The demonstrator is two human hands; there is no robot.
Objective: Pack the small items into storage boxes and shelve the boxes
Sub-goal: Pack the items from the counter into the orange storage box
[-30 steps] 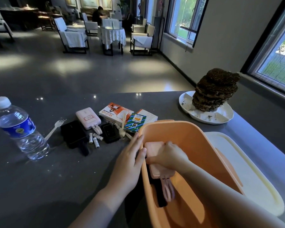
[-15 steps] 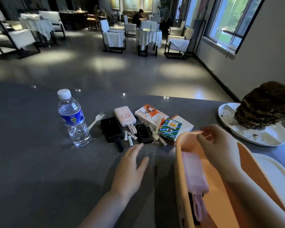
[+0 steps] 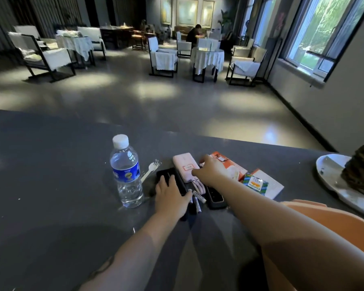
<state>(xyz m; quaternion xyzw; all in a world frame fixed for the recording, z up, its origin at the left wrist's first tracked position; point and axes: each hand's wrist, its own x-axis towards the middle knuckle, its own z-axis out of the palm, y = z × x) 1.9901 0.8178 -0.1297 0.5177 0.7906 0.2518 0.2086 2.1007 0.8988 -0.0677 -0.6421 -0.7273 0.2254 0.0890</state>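
On the dark grey table lie several small items. My left hand rests on a flat black device, fingers spread over it and thumb at its right edge. My right hand reaches over the pink power bank, fingers curled at its right edge beside the orange-and-white box. Small white batteries, a second black device, a green packet and a white plastic fork lie around them. The orange storage box sits at lower right, mostly behind my right arm.
A water bottle stands just left of my left hand. A white plate with a dark stacked lump is at the far right. Beyond the table's far edge are chairs, covered tables and a seated person.
My right hand left the orange box and reached forward to the pink power bank. My left hand slid forward onto the flat black device. The view swung left.
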